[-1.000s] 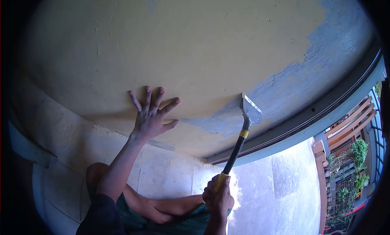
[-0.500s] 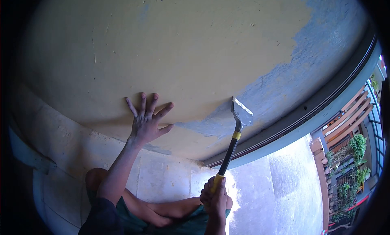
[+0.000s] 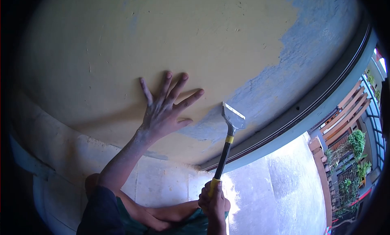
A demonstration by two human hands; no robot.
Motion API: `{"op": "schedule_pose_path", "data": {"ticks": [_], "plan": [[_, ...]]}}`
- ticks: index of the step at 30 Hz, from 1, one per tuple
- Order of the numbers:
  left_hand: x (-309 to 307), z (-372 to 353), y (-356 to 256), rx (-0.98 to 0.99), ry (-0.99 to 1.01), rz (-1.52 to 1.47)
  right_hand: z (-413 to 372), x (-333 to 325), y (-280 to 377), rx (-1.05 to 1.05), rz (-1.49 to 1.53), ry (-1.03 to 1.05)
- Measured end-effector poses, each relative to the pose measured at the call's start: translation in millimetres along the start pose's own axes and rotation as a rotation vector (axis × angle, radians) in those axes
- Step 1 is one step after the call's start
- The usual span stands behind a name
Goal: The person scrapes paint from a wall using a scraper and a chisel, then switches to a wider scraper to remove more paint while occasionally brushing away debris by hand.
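Head view: the left hand (image 3: 164,111) lies flat against the yellow painted wall (image 3: 122,44), palm on the surface, with all five fingers spread wide and holding nothing. Its forearm rises from a dark sleeve (image 3: 99,210) at the lower edge.

The right hand (image 3: 213,202) sits low in the frame, fist wrapped round the yellow end grip of a long-handled scraper (image 3: 225,147). The scraper has a slim black shaft with a yellow band below the head. Its flat, trapezoid metal blade (image 3: 233,115) meets the wall just to the right of the left hand's thumb, at the border of the yellow coat.

The paint looks matt and slightly pitted. To the right of it lies a rough grey-blue stripped patch (image 3: 308,44) with a ragged outline. Below the wall are pale, dusty floor tiles (image 3: 162,182). A dark grooved frame track (image 3: 308,109) curves along the right side, with potted plants (image 3: 357,143) beyond it.
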State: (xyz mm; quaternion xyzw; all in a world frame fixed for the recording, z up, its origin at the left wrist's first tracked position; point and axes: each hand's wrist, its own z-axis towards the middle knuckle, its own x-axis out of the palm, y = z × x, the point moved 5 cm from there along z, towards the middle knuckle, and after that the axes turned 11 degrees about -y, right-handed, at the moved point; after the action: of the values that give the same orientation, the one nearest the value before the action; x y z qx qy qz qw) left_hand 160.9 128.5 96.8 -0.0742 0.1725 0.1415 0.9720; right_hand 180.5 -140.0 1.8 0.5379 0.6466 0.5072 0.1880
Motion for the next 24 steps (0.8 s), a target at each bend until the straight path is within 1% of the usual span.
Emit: {"op": "schedule_pose_path", "data": {"ticks": [2, 4, 6, 7, 11, 13, 16, 19, 23, 24], "plan": [[3.5, -17.7, 11.1, -0.009, -0.018, 0.009, -2.3, -0.9, 3.6, -0.065, -0.041, -0.116], [10.3, -28.8, 13.6, -0.030, -0.021, 0.013, 1.6, 0.3, 4.7, -0.077, -0.025, -0.155], [9.6, -28.6, 12.4, -0.088, -0.058, -0.035, 1.4, 2.9, 2.1, -0.075, 0.048, -0.109], [10.3, -28.9, 12.5, -0.096, -0.060, -0.039, -1.0, 2.3, -1.4, -0.046, 0.029, -0.166], [10.0, -28.3, 13.5, -0.089, -0.052, -0.041, 5.5, -5.4, -10.1, -0.028, 0.048, -0.173], [10.9, -29.6, 12.7, -0.099, -0.052, -0.036, 7.0, -1.2, -7.3, -0.065, 0.078, -0.119], [9.6, -28.6, 14.2, -0.077, -0.045, -0.039, 2.0, -4.0, -9.2, -0.015, 0.054, -0.154], [9.1, -30.8, 13.5, -0.091, -0.038, -0.062, 1.0, 5.8, 3.2, -0.081, 0.032, -0.150], [7.8, -29.9, 13.5, -0.080, -0.030, -0.054, -2.0, 6.5, 1.2, -0.085, 0.040, -0.139], [7.5, -29.4, 14.7, -0.080, -0.021, -0.061, -1.7, 2.4, -3.0, -0.058, 0.044, -0.154]]}}
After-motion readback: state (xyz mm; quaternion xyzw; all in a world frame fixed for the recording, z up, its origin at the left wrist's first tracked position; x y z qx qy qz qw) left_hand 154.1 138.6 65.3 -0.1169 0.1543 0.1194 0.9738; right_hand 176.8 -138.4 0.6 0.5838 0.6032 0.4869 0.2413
